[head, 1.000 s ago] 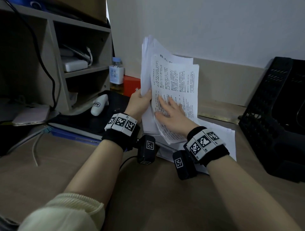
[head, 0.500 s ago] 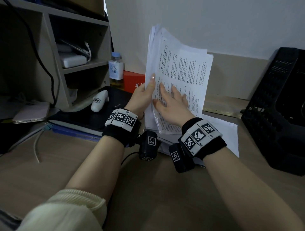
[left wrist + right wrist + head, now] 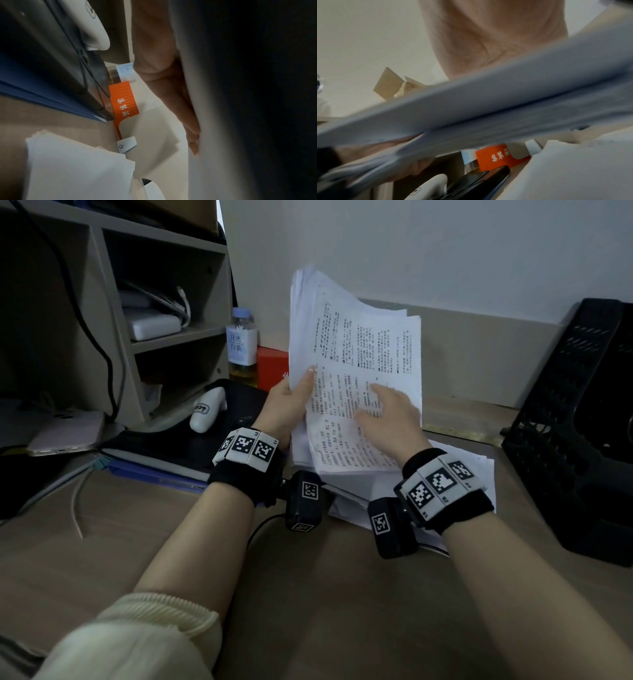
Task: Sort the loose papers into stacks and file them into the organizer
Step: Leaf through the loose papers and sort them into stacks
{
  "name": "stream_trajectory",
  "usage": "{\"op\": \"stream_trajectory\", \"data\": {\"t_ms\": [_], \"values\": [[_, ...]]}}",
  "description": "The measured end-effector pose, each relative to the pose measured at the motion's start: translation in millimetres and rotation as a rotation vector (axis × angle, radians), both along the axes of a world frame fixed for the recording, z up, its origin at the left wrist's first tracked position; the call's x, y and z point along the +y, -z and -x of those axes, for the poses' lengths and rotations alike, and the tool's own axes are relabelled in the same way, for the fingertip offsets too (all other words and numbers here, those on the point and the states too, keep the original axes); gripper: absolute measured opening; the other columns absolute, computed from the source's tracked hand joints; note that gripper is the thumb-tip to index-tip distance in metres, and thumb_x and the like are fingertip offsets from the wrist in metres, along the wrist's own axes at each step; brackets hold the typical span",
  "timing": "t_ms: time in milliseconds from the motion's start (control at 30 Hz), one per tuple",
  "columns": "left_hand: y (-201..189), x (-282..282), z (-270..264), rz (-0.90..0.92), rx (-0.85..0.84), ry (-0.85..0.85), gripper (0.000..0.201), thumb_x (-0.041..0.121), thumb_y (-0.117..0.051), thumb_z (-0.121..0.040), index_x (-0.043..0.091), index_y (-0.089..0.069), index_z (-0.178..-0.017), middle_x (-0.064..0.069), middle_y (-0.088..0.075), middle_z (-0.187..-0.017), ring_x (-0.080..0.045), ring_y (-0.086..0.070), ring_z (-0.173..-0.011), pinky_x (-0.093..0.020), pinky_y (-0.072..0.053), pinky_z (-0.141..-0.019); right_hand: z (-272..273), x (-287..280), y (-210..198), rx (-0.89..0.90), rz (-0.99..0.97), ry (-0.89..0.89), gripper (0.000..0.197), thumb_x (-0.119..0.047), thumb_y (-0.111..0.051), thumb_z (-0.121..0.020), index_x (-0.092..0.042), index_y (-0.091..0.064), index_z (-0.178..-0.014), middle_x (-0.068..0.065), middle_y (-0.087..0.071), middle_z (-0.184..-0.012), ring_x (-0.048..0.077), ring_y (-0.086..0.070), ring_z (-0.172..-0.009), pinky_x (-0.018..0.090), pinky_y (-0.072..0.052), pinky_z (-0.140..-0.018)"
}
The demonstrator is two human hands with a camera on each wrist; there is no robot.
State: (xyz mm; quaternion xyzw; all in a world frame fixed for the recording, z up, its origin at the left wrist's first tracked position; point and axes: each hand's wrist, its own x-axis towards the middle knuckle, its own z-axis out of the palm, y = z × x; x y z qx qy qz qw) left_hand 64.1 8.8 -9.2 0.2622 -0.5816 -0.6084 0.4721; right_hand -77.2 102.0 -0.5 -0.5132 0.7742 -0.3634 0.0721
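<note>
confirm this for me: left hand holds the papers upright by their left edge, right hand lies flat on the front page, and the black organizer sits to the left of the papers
One thing is off: the organizer sits to the right of the papers, not the left, as the head view shows. The rest holds: the left hand holds the papers upright by their left edge and the right hand lies flat on the front page.

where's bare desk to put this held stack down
Bare desk lies in front, between the forearms and toward the near edge. A narrower strip runs between the flat papers and the black organizer. The left is crowded: laptop, cable, bottle.
</note>
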Motion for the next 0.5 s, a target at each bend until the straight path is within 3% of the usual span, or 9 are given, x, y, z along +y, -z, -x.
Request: {"op": "stream_trajectory", "data": {"t_ms": [100, 167, 267, 333, 433, 500], "values": [[-0.2, -4.1, -5.6, -0.037, 0.021, -0.012, 0.034, 0.033, -0.050, -0.100, 0.009, -0.060, -0.120, -0.009, -0.070, -0.114, -0.022, -0.069, -0.104, -0.037, -0.057, -0.089, 18.5, 7.3, 2.5, -0.061, -0.042, 0.187, 0.062, -0.036, -0.052, -0.088, -0.025, -0.028, -0.144, -0.001, -0.025, -0.150, 0.029, -0.019, -0.139, 0.055, -0.023, -0.112], [-0.4, -6.4, -8.1, -0.036, 0.022, -0.012, 0.033, 0.034, -0.049, -0.100, 0.010, -0.061, -0.118, -0.009, -0.070, -0.116, -0.022, -0.069, -0.105, -0.036, -0.057, -0.089, 28.5, 10.0, 5.0, -0.157, -0.039, 0.265, 0.058, -0.038, -0.054, -0.086, -0.019, -0.033, -0.137, 0.004, -0.034, -0.141, 0.031, -0.029, -0.133, 0.052, -0.030, -0.108], [-0.3, -7.2, -11.2, -0.043, 0.021, 0.006, 0.034, 0.036, -0.048, -0.100, 0.011, -0.062, -0.116, -0.009, -0.071, -0.115, -0.021, -0.070, -0.103, -0.033, -0.059, -0.085, 36.1, 9.7, 11.4, -0.389, 0.044, 0.231, 0.027, -0.034, -0.055, -0.087, -0.016, -0.049, -0.106, 0.002, -0.058, -0.113, 0.025, -0.058, -0.106, 0.044, -0.050, -0.092], [0.2, -8.5, -12.0, -0.032, -0.002, 0.008, 0.036, 0.041, -0.048, -0.099, 0.012, -0.063, -0.115, -0.007, -0.072, -0.113, -0.019, -0.071, -0.101, -0.035, -0.058, -0.086, 38.0, 8.9, 16.6, -0.416, 0.095, 0.222, 0.017, -0.034, -0.056, -0.084, -0.019, -0.057, -0.091, -0.003, -0.067, -0.096, 0.022, -0.066, -0.091, 0.044, -0.056, -0.084], [-0.4, -9.4, -12.1, -0.006, -0.049, -0.004, 0.043, 0.047, -0.046, -0.098, 0.014, -0.063, -0.119, -0.004, -0.073, -0.112, -0.016, -0.071, -0.100, -0.034, -0.057, -0.089, 44.9, 5.1, 25.2, -0.422, 0.182, 0.247, 0.036, -0.043, -0.058, -0.073, -0.019, -0.062, -0.099, -0.005, -0.070, -0.095, 0.021, -0.069, -0.086, 0.046, -0.057, -0.080], [-2.2, -8.4, -12.1, 0.041, -0.104, -0.003, 0.045, 0.054, -0.045, -0.096, 0.020, -0.063, -0.118, 0.001, -0.073, -0.112, -0.012, -0.070, -0.101, -0.032, -0.056, -0.091, 41.6, 7.0, 24.6, -0.431, 0.217, 0.245, 0.034, -0.042, -0.060, -0.075, -0.018, -0.059, -0.100, -0.005, -0.069, -0.096, 0.020, -0.068, -0.087, 0.046, -0.056, -0.082]]}}
